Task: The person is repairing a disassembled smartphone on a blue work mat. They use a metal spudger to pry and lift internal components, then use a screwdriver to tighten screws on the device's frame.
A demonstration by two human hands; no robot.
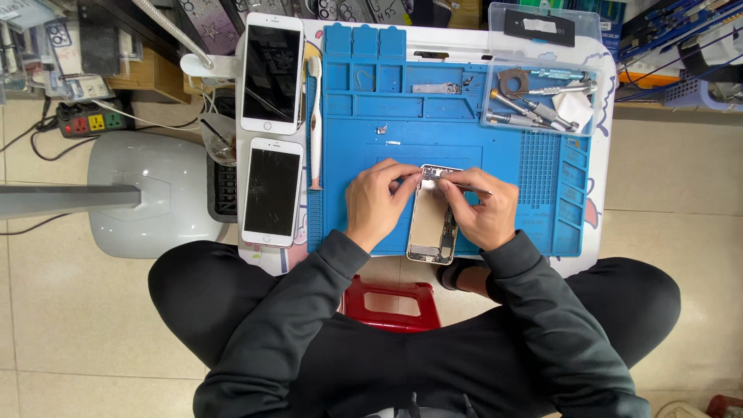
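Observation:
An opened phone body [430, 224] with bare metal inside and small circuit parts lies on the blue work mat [511, 155]. My left hand [377, 200] rests on the mat at the phone's left edge, fingertips pinching at its top end. My right hand [481, 210] lies over the phone's right side and holds thin metal tweezers [470, 186], whose tips meet the phone's top end by my left fingertips. The part under the fingertips is too small to make out.
Two white phones lie left of the mat, one at the back [272, 71] and one with a cracked screen [272, 192]. A white brush [315, 116] lies along the mat's edge. A clear tray [588, 104] at the back right holds screwdrivers. A red stool [391, 303] stands below.

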